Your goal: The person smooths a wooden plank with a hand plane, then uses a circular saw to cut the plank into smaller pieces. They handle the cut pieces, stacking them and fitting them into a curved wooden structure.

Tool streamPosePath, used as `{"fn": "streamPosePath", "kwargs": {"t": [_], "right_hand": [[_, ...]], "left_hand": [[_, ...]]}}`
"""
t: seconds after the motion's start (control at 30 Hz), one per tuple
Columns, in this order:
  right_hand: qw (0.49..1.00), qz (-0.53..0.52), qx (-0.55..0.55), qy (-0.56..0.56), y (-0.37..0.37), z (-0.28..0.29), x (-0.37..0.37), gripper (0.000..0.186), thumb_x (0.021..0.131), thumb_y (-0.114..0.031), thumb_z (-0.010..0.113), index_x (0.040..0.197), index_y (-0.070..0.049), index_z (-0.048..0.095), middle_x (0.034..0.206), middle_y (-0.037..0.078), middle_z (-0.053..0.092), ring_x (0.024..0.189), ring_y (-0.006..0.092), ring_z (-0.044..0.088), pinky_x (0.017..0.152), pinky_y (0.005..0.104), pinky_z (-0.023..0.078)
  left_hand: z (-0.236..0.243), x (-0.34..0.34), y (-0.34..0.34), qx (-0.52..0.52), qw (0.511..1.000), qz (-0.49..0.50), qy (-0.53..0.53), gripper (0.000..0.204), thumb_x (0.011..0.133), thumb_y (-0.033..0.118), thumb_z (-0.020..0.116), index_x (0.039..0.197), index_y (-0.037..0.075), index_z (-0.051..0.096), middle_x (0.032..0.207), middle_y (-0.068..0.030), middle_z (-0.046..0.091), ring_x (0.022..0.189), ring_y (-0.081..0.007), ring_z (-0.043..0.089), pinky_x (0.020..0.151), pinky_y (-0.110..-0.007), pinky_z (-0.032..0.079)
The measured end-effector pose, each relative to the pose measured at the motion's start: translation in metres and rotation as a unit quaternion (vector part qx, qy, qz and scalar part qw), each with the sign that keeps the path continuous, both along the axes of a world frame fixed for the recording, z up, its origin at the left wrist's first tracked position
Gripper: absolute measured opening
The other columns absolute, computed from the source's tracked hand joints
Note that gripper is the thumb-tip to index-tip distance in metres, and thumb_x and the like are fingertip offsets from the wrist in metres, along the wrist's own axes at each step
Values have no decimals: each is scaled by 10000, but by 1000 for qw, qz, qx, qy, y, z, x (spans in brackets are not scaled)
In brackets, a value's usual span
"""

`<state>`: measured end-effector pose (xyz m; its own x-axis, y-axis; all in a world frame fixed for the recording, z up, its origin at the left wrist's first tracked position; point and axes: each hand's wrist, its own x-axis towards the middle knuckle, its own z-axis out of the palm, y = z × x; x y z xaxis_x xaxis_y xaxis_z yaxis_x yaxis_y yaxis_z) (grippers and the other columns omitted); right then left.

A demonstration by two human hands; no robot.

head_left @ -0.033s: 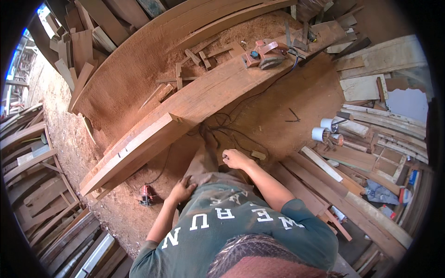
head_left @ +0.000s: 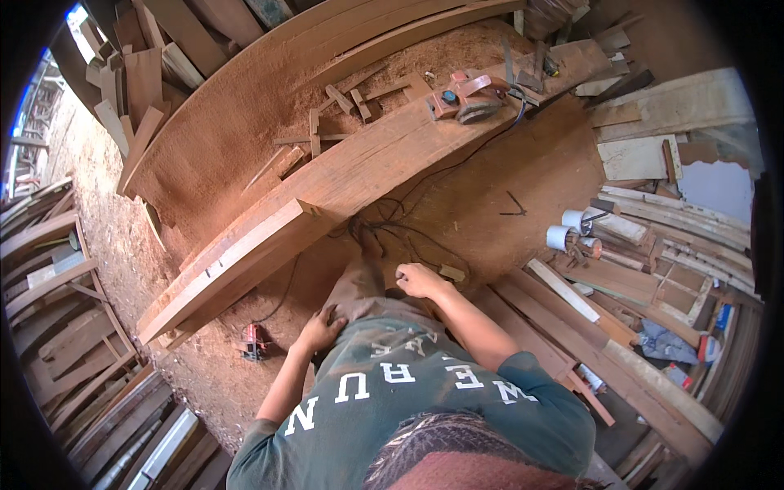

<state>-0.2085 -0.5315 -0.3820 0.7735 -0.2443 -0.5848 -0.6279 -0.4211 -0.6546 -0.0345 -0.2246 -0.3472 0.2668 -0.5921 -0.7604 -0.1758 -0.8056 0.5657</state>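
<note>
— Below the middle of the frame we see our left hand [head_left: 320,328] resting flat on our own thigh, fingers spread, clamped on nothing. Probably it props us up as we lean forward.

— And our right hand [head_left: 420,280]?

— Just right of centre, loosely curled, fingers partly folded. We cannot tell whether it pinches anything; if so, it is too small to make out. A small wooden offcut [head_left: 451,273] lies just beside it on the sawdust, apart from the fingers.

— What about the tangle of black cable [head_left: 392,216]?

— That lies above our hands, at the foot of the long curved plank [head_left: 327,192], which runs from lower left to upper right. We judge the cable trails there because it feeds the red electric planer [head_left: 464,96], which is parked on the plank's top face toward the upper right, well apart from both hands.

— Anything nearer our left hand?

— A small red tool [head_left: 253,341] sits on the ground to the left of it, near but not touching. Short wood blocks [head_left: 343,102] lie scattered on the wide curved board beyond the plank, and white rolls [head_left: 567,230] stand at the right among stacked boards.
</note>
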Motion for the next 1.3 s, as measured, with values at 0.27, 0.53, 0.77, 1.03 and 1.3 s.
{"fn": "streamPosePath", "kwargs": {"t": [0.27,0.53,0.77,1.03,1.3], "right_hand": [[969,-124,-196,-78,-166,45,8,306,861,-98,698,1151,-3,680,1130,225,683,1090,397,645,968,471,515],[868,-91,-470,-133,-390,126,111,760,781,-81,727,1481,-27,436,1425,274,507,1382,444,433,1190,507,322],[950,93,-296,18,-561,88,120,452,781,-20,634,1227,-53,700,1139,250,715,1134,426,663,974,452,531],[919,341,-197,29,-524,85,169,309,754,-192,760,1010,-43,672,1023,221,715,1006,428,673,873,508,535],[977,105,178,48,-526,68,290,357,859,-240,775,1134,-24,704,1023,103,763,933,186,714,863,399,561]], "left_hand": [[11,35,-108,23,999,1,-33,677,984,475,594,1521,83,465,1480,-314,505,1352,-478,504,1142,-488,420],[27,34,-153,26,989,139,-48,659,959,404,651,1467,9,514,1403,-289,585,1293,-440,570,1093,-477,463],[26,9,-225,40,958,279,-59,612,930,343,700,1418,1,557,1308,-296,635,1225,-443,603,1041,-480,492],[47,-34,-390,-42,929,368,-21,576,963,283,685,1435,-15,545,1328,-308,634,1149,-413,682,989,-449,539],[44,-43,-492,-133,836,526,87,553,998,224,691,1473,5,511,1323,-211,669,1200,-280,661,1012,-377,525]]}}
